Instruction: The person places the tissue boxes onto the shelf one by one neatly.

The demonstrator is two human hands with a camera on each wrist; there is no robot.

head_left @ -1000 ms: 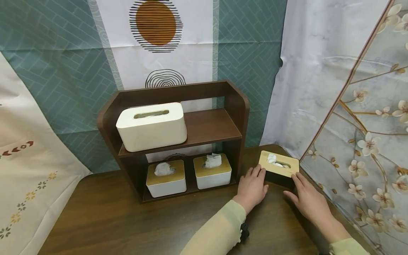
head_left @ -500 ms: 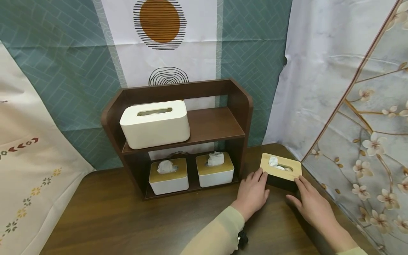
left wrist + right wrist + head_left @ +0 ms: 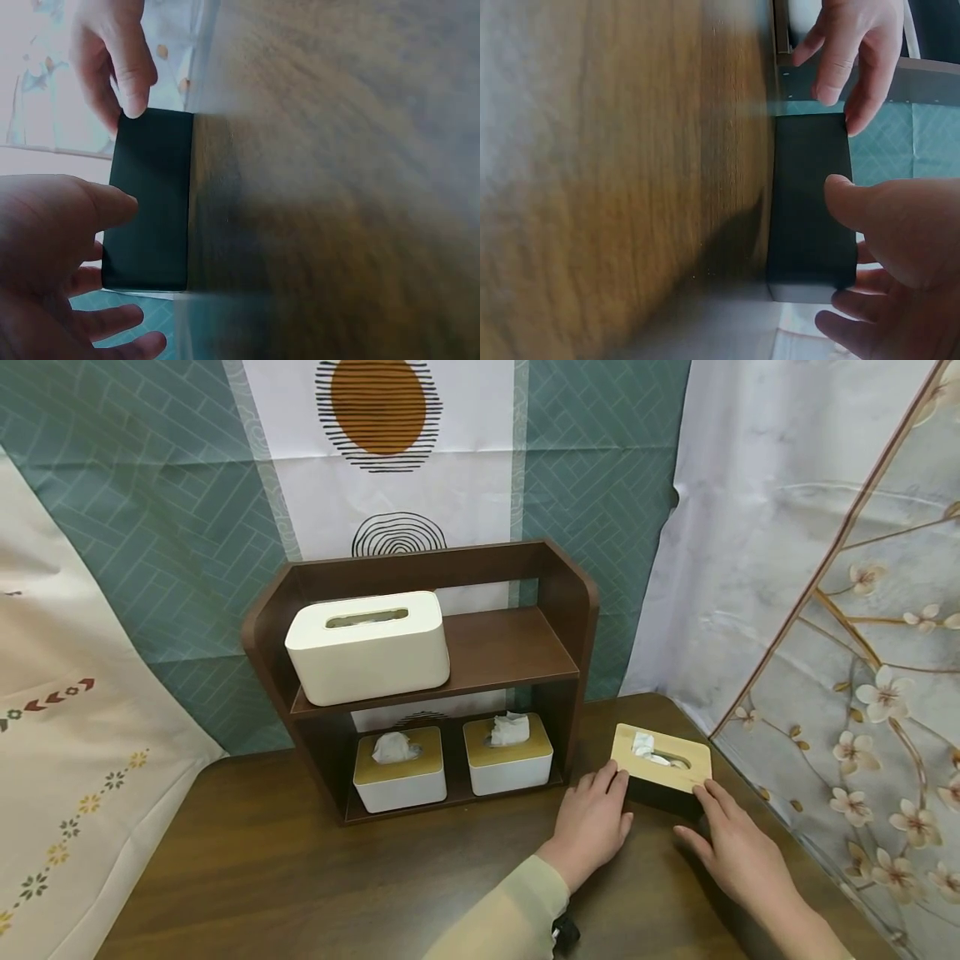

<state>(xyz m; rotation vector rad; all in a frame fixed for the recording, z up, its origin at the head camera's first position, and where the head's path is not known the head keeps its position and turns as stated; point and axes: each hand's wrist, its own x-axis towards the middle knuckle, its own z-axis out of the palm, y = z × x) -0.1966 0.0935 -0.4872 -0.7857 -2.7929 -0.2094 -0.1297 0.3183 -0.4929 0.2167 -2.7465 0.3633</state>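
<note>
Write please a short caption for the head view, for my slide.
Both hands, left hand and right hand, touch a dark tissue box beside a wooden shelf.

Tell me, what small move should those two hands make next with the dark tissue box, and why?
Probably close the fingers on the box's two ends before lifting. The left hand and right hand flank the dark tissue box, fingertips at its ends, but it sits flat on the table. The upper shelf beside the white box has free space.
</note>
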